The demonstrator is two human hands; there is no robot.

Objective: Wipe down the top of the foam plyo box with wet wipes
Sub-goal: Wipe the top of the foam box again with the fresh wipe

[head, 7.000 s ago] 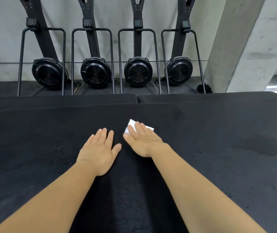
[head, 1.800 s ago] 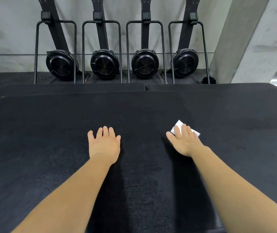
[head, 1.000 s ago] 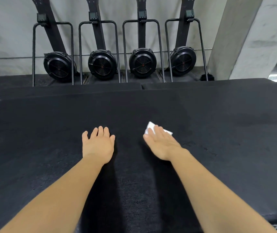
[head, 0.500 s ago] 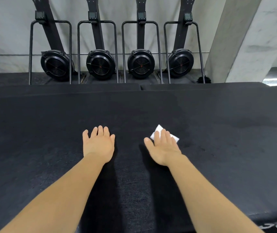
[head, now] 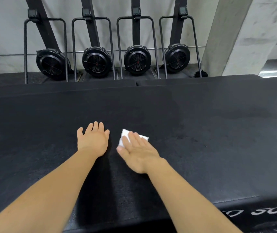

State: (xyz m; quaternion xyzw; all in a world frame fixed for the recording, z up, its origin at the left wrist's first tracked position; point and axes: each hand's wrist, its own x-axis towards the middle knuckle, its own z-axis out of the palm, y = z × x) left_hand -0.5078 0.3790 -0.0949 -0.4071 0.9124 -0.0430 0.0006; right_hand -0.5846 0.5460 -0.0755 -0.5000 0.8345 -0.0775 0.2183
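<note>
Reaching forward from the near edge, two bare forearms lie over the black top of the foam plyo box (head: 218, 132), whose front face carries white lettering (only partly in view). The left hand (head: 93, 140) rests flat on the top, fingers straight and holding nothing. Just beside it, the right hand (head: 138, 152) presses straight fingers onto a folded white wet wipe (head: 123, 137) lying mid-surface. Faint streaks to the right may be dampness. Beyond stand four black fan machines (head: 137, 60) against a grey wall.
</note>
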